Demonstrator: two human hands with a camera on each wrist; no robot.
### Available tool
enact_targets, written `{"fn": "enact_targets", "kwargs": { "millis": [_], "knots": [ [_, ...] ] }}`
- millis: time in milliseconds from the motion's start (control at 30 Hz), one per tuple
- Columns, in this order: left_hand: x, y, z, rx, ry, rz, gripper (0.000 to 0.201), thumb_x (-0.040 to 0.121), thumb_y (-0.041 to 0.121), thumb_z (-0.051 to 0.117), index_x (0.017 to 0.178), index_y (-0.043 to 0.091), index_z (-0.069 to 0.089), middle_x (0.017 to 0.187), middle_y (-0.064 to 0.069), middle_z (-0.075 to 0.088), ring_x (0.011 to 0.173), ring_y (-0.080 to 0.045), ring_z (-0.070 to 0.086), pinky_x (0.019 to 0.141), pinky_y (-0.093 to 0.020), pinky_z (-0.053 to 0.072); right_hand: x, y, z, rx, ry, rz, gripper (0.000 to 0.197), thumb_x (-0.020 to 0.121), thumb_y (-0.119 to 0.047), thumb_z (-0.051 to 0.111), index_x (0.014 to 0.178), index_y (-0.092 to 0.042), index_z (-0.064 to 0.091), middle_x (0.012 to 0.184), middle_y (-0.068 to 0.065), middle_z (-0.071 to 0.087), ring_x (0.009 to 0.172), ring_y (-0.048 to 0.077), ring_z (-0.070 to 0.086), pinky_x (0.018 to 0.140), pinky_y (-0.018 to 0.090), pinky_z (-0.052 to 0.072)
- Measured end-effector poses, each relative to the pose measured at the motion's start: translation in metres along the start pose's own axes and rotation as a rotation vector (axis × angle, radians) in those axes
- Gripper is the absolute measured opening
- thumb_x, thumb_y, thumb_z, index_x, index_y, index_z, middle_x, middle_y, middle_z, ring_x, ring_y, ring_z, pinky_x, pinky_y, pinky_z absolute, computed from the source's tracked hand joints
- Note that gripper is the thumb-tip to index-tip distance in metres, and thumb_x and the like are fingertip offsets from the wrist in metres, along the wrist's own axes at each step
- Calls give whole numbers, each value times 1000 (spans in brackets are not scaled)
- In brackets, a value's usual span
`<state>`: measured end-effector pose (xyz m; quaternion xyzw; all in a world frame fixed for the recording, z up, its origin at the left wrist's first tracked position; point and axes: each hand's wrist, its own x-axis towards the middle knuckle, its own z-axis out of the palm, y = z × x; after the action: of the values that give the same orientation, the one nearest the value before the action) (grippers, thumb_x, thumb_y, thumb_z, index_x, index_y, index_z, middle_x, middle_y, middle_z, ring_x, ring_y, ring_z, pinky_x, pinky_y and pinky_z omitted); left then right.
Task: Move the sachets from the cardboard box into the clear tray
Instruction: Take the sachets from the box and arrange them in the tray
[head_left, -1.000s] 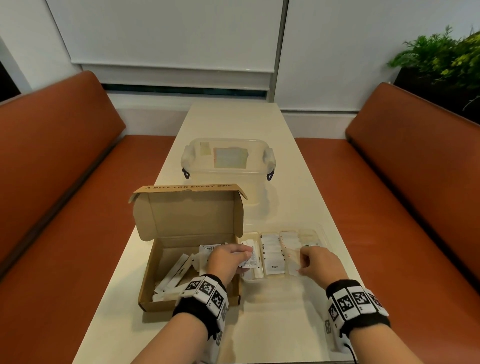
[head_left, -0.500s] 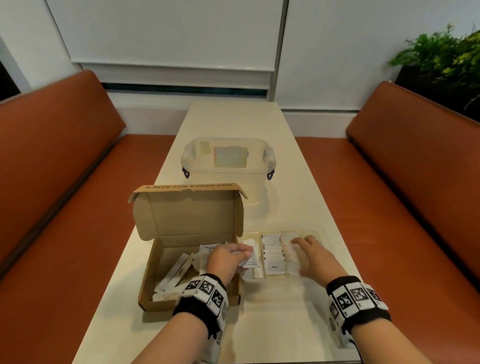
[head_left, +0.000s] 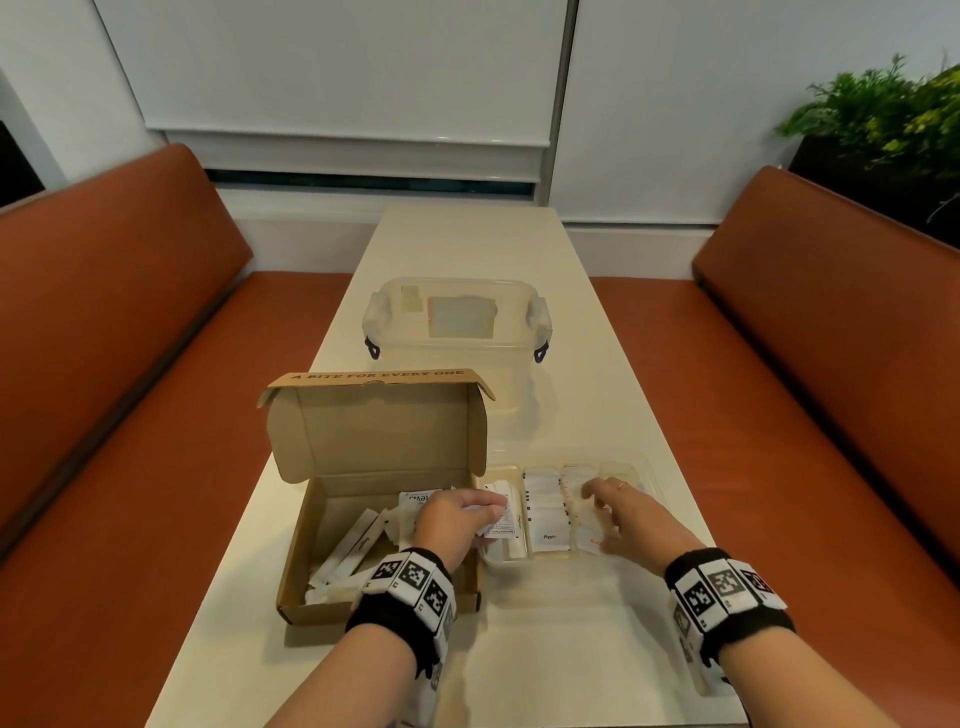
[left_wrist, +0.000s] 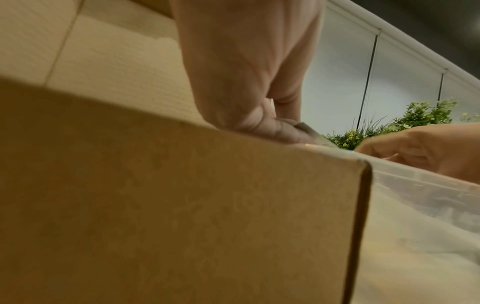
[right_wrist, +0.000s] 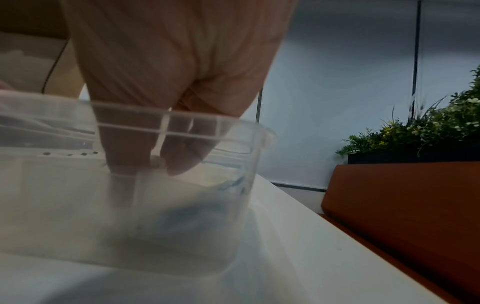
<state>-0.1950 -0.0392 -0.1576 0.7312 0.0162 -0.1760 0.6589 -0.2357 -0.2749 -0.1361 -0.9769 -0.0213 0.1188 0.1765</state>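
Observation:
The open cardboard box (head_left: 317, 525) stands at the table's front left with several white sachets (head_left: 353, 551) inside. To its right, touching it, is the clear tray (head_left: 645, 470), holding rows of white sachets (head_left: 545, 514). My left hand (head_left: 493, 512) hovers over the box's right wall and grips a small bunch of sachets (head_left: 501, 529). In the left wrist view the curled fingers (left_wrist: 272, 127) sit just above the box wall (left_wrist: 182, 205). My right hand (head_left: 597, 499) reaches into the tray's right side. Its straight fingers (right_wrist: 124, 160) press on the sachets there.
A clear lidded storage container (head_left: 457, 332) stands behind the box. Orange benches (head_left: 104, 364) run along both long sides of the narrow white table (head_left: 571, 649). A potted plant (head_left: 883, 119) sits at the back right.
My right hand has uncurled and stretched farther into the tray over the right-hand sachets. The left hand with its sachets has stayed almost still.

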Motion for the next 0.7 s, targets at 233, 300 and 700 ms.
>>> {"fn": "enact_targets", "kwargs": {
  "millis": [233, 300, 700],
  "knots": [
    [1, -1, 0, 2, 2, 1, 18, 85, 10, 68, 77, 25, 75, 93, 4, 67, 81, -12, 64, 57, -17, 54, 1, 1, 1, -36, 11, 21, 41, 78, -6, 69, 115, -14, 54, 115, -2, 46, 89, 13, 49, 77, 17, 42],
    [1, 0, 0, 10, 0, 2, 16, 85, 11, 68, 79, 24, 75, 95, 3, 67, 83, -14, 64, 57, -18, 54, 1, 0, 2, -55, 18, 3, 37, 80, -4, 65, 114, -15, 55, 115, 0, 49, 89, 12, 47, 75, 17, 40],
    [0, 2, 0, 10, -11, -8, 13, 85, 10, 68, 82, 21, 75, 98, 0, 66, 84, -13, 61, 56, -15, 52, 7, -8, -1, -142, -27, -79, 23, 85, 5, 47, 88, -18, 40, 88, 2, 50, 79, 18, 40, 63, 23, 27]
  ]
}}
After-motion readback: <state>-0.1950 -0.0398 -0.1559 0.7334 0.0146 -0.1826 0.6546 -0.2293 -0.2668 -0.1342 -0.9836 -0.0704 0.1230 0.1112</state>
